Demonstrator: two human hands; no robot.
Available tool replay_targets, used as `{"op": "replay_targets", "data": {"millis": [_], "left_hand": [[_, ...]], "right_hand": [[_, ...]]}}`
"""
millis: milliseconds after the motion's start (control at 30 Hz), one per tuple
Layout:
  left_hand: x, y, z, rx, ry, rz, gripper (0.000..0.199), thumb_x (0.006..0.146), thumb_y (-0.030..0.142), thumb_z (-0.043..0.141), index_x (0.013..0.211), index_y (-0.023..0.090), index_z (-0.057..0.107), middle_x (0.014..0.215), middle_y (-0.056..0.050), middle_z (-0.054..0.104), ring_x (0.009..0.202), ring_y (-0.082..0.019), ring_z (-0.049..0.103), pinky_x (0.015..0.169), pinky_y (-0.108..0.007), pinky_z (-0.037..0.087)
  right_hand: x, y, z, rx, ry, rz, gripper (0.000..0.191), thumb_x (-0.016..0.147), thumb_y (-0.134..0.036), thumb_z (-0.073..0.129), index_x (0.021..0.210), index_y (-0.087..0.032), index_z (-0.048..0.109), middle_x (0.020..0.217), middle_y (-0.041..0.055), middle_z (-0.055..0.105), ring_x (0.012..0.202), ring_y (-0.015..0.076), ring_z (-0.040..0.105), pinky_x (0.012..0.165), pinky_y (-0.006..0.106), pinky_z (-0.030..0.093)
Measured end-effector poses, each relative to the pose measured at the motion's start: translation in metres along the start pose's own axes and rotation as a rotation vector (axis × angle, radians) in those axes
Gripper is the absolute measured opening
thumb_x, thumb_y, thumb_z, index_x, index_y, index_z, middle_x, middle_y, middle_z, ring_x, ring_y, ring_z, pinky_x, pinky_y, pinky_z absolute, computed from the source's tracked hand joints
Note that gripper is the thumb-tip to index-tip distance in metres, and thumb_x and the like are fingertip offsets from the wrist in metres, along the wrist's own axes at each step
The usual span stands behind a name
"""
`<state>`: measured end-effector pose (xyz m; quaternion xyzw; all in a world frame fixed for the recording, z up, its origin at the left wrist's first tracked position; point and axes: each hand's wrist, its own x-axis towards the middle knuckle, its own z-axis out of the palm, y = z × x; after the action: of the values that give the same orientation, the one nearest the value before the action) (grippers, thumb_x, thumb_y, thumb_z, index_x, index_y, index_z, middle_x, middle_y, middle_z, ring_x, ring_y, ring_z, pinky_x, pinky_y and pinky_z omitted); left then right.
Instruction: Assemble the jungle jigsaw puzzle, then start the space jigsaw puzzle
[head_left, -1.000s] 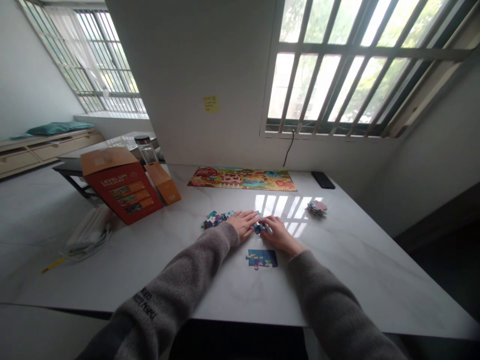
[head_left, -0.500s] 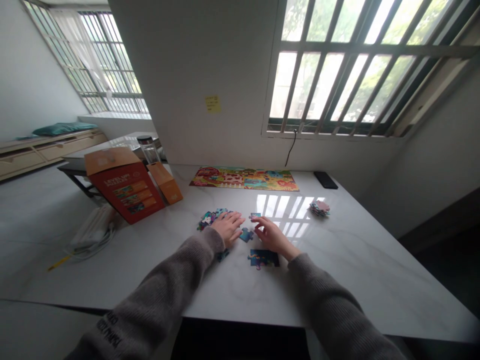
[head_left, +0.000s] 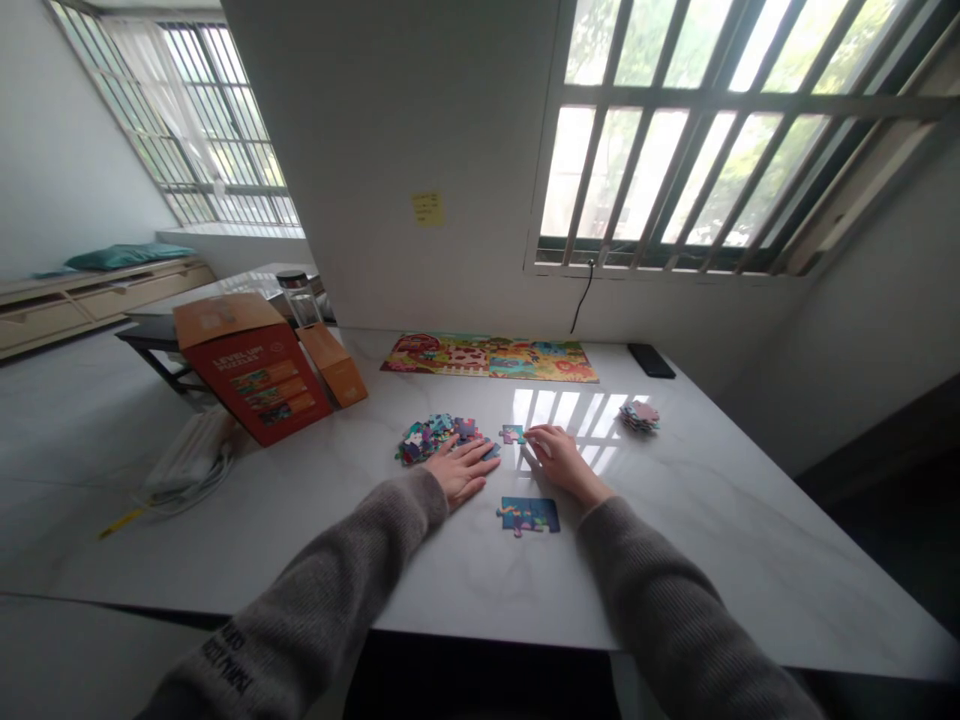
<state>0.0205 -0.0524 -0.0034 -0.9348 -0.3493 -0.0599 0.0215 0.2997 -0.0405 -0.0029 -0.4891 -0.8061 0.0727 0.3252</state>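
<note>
A black smartphone (head_left: 651,360) (screen dark) lies below the barred window (head_left: 694,98).

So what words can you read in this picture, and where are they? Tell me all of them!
"LEVEL UP" stands on the red cardboard puzzle box, followed by a blurred word that may be "PUZZLES".
The smaller print on that box is too small to read.
The yellow sticky note on the wall has writing too small to read.
The grey left sleeve has dark printed letters, too blurred to read.
</note>
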Motion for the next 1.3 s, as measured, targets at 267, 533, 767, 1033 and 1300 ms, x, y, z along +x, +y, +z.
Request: {"op": "replay_targets", "data": {"millis": [267, 533, 767, 1033, 1300], "left_hand": [[0.010, -0.020, -0.004, -0.005, 0.001, -0.093, 0.048, 0.101, 0.036, 0.035, 0.148, 0.031, 0.044, 0.160, -0.005, 0.036, 0.148, -0.024, 0.032, 0.122, -0.051, 0.012], [0.035, 0.002, -0.010, -0.015, 0.036, -0.080, 0.052, 0.100, 0.039, 0.039, 0.150, 0.024, 0.041, 0.157, -0.009, 0.041, 0.142, -0.026, 0.039, 0.119, -0.049, 0.021], [0.096, 0.016, -0.013, 0.002, 0.026, -0.203, 0.034, 0.097, 0.036, 0.046, 0.127, 0.024, 0.060, 0.135, -0.009, 0.060, 0.124, -0.027, 0.053, 0.109, -0.047, 0.034], [0.063, 0.009, -0.024, -0.015, 0.027, -0.102, 0.015, 0.091, 0.035, 0.062, 0.098, 0.023, 0.068, 0.109, -0.005, 0.068, 0.110, -0.025, 0.057, 0.110, -0.050, 0.026], [0.009, 0.022, -0.009, -0.232, 0.178, -0.044, 0.011, 0.088, 0.034, 0.067, 0.097, 0.029, 0.070, 0.108, 0.001, 0.070, 0.107, -0.022, 0.057, 0.114, -0.047, 0.021]], "right_hand": [[-0.048, -0.056, -0.031, 0.123, -0.165, -0.092, 0.032, 0.092, -0.032, 0.063, 0.123, -0.027, 0.063, 0.114, 0.0092, 0.063, 0.108, 0.0273, 0.055, 0.097, 0.046, 0.048], [-0.073, -0.064, -0.034, 0.109, -0.282, -0.034, 0.035, 0.084, -0.041, 0.075, 0.116, -0.030, 0.068, 0.112, 0.0087, 0.063, 0.105, 0.0286, 0.053, 0.094, 0.046, 0.048], [-0.071, -0.054, -0.039, 0.108, -0.306, -0.044, 0.037, 0.087, -0.044, 0.072, 0.119, -0.026, 0.067, 0.112, 0.0089, 0.064, 0.103, 0.0267, 0.053, 0.094, 0.042, 0.048], [-0.064, 0.013, -0.052, 0.067, -0.214, 0.009, 0.034, 0.090, -0.037, 0.068, 0.120, -0.024, 0.067, 0.112, 0.0106, 0.063, 0.102, 0.0273, 0.053, 0.095, 0.044, 0.049], [-0.016, 0.041, -0.038, 0.041, -0.174, -0.021, 0.029, 0.088, -0.029, 0.068, 0.115, -0.021, 0.071, 0.111, 0.0110, 0.065, 0.103, 0.0270, 0.056, 0.094, 0.042, 0.049]]}}
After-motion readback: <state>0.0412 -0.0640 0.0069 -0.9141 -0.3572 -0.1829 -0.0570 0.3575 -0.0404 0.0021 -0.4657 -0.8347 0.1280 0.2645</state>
